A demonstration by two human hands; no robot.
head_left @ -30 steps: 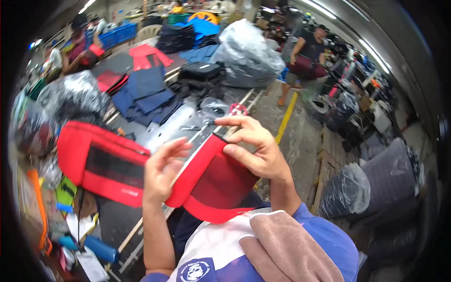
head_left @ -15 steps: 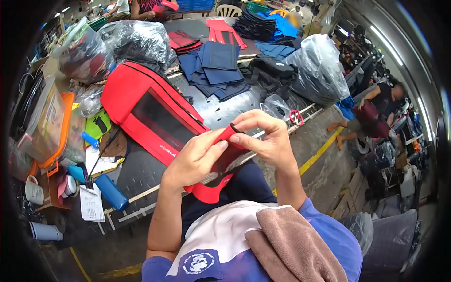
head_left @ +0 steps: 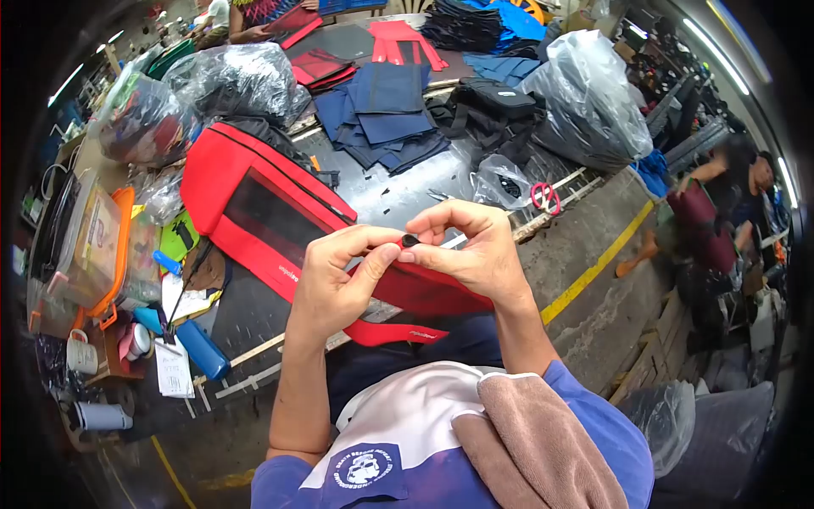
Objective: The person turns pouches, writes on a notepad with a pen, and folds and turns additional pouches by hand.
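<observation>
Both hands meet in front of my chest at the edge of a red fabric panel (head_left: 437, 287). My left hand (head_left: 339, 276) pinches that edge between thumb and fingers. My right hand (head_left: 475, 250) pinches it close by, at a small black end piece (head_left: 410, 241) whose kind I cannot make out. Below the hands the panel hangs over my lap, with a lettered red strip (head_left: 394, 333) along its lower side. Just beyond my left hand, a large red bag (head_left: 203, 182) with a dark see-through window lies on the table.
Navy fabric pieces (head_left: 390, 110) lie stacked mid-table. Pink-handled scissors (head_left: 545, 198) rest near the right edge by a filled plastic bag (head_left: 589, 102). At left stand an orange-rimmed bin (head_left: 119, 254) and a blue case (head_left: 201, 349). Other people are at the far side and right.
My hands have drawn together at the panel's edge. The panel has turned and now spreads right beneath my right hand. A person across the table has shifted a red piece.
</observation>
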